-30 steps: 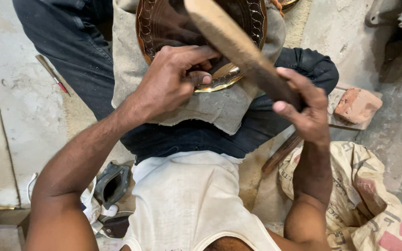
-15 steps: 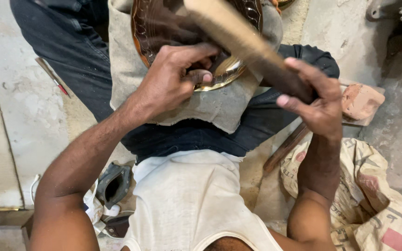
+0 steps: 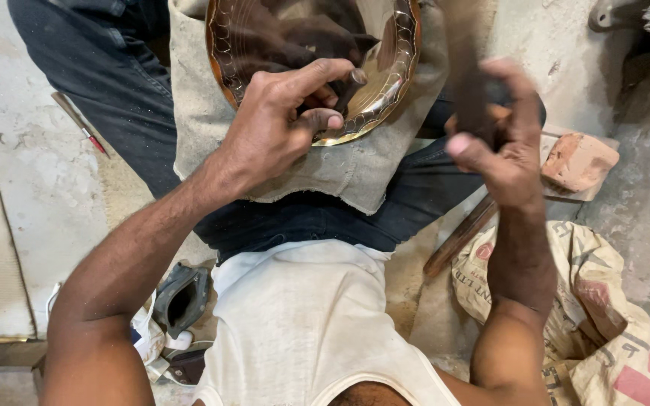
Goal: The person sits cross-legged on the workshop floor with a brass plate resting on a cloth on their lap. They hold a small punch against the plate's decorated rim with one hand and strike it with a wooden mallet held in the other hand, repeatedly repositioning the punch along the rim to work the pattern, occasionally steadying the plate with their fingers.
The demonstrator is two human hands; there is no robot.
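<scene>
A seated person works over a round brass-coloured metal plate with a scalloped engraved rim (image 3: 396,71), which rests at the top centre of the frame on a grey-beige cloth (image 3: 212,128) draped across the lap of dark blue trousers (image 3: 114,90). The left hand (image 3: 280,128), just left of centre, pinches a short dark metal punch (image 3: 351,86) between thumb and curled fingers, its tip set against the plate's lower rim. The right hand (image 3: 502,146), at upper right of centre, is closed around the handle of a dark wooden mallet (image 3: 464,68), blurred in the shot; the exact wrap of its fingers cannot be told beyond that grip. A reddish brick fragment (image 3: 581,159) lies on the concrete floor (image 3: 31,173) at right, near a printed tan woven sack (image 3: 603,331) in the lower right corner. A thin red-tipped tool (image 3: 78,122) lies at upper left. A dark rubber-like boot piece (image 3: 180,295) sits at lower left beside the person's white vest (image 3: 302,323).
</scene>
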